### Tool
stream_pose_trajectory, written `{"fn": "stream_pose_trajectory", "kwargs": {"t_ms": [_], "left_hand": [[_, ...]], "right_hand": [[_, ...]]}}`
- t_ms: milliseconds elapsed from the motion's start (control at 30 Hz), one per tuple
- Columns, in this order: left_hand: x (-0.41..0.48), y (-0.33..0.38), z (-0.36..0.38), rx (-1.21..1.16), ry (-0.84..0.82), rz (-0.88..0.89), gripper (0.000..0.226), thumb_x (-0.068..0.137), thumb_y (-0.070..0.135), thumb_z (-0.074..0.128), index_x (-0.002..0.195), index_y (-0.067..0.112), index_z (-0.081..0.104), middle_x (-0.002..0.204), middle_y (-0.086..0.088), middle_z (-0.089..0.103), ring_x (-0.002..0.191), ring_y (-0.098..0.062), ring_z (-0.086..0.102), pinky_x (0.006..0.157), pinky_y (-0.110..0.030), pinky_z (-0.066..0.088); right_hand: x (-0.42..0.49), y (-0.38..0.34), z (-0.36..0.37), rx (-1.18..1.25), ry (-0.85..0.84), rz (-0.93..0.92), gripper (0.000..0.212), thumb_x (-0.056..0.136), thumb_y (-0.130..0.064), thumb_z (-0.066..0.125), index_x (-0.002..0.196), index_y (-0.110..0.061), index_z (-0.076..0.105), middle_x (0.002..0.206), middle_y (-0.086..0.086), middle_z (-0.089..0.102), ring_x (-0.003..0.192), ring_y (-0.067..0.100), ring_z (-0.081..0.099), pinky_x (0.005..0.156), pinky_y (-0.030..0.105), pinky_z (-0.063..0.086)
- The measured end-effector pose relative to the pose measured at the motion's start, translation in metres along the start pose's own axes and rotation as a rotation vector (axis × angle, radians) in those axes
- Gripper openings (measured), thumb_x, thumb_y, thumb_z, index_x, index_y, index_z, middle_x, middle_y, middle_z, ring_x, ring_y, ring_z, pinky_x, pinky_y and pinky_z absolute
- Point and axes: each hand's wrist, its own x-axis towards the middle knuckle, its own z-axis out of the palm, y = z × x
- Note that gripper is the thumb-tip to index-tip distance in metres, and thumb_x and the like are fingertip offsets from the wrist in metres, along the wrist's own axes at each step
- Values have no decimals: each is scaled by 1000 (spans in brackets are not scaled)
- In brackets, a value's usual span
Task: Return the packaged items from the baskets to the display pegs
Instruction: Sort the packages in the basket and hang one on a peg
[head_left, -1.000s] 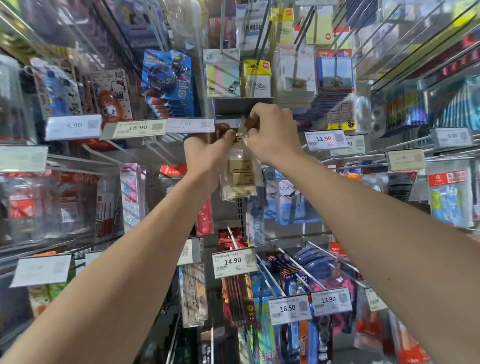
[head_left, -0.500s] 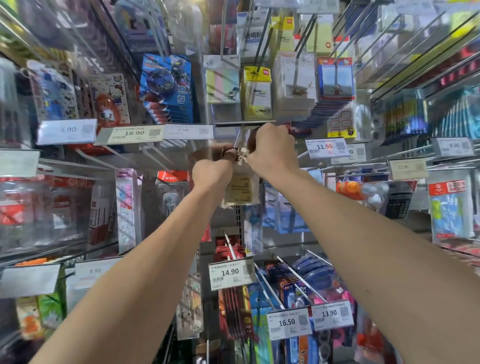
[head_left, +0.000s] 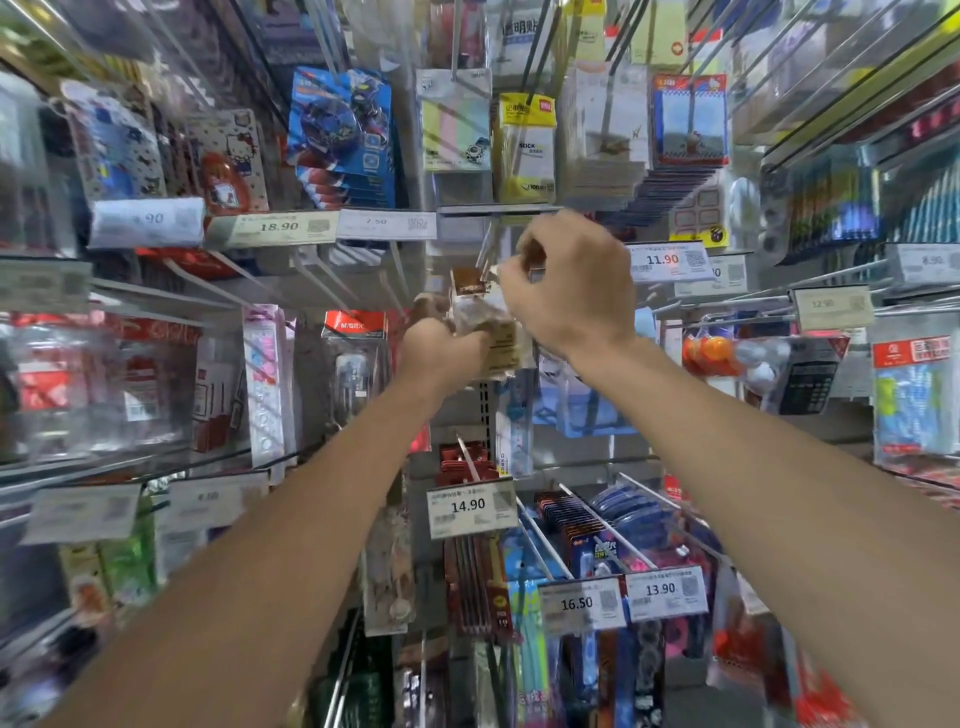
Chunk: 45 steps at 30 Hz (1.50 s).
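since half a second ago the left hand (head_left: 445, 349) is lowered from the header to the body of the clear packet (head_left: 480, 312), which is gripped from its seven o'clock side. the right hand (head_left: 569, 291) is kept at the packet's two o'clock, and the packet's top edge is pinched by it. the packet is held tilted just under the bare peg (head_left: 486, 244), which is seen at its twelve o'clock below the grey rail (head_left: 498, 210). whether the hang hole is yet threaded cannot be told.

a miss is judged possible: the soft film could be buckled, or the hole hidden by the fingers, and the packet dropped if it is released early.

counted: one packet, one target peg, two hands. the 14.90 tag (head_left: 470, 506) is seen at six o'clock, the 11.90 tag (head_left: 667, 260) at three o'clock.
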Motion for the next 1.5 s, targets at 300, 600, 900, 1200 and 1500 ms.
{"fn": "stream_pose_trajectory", "kwargs": {"t_ms": [300,600,900,1200,1500], "left_hand": [[2,-8,7,-31,-21,-60,28,100,26,63,119,12,47,106,-5,57,85,-9,58,46,-13,44],[21,-22,18,56,65,-117,52,97,37,66,140,10,53,139,-9,58,110,-20,58,70,-13,45],[14,-16,21,103,127,-245,64,91,49,70,138,9,52,138,-13,58,123,-31,58,96,-32,49],[-22,-17,11,298,147,131,13,89,18,70,88,19,57,87,1,61,84,-20,61,77,-34,52],[-41,19,49,401,-461,392,10,69,26,56,75,33,55,69,9,63,70,-21,61,63,-37,53]], "right_hand": [[29,-5,-5,-59,20,-109,33,93,-3,52,113,-18,74,99,2,74,98,32,61,76,45,54],[42,1,-7,-110,-109,-135,31,93,-3,50,108,-18,72,92,2,71,87,29,61,71,38,51],[36,3,-15,-138,-77,-179,21,87,1,55,88,-12,72,76,8,71,70,36,62,59,39,53],[-20,15,-21,-160,-187,-312,28,78,2,55,99,-5,72,95,10,64,91,33,55,66,44,52],[-44,57,-57,-101,-742,-35,17,79,-25,63,92,-16,68,78,8,71,77,34,64,62,38,51]]}}
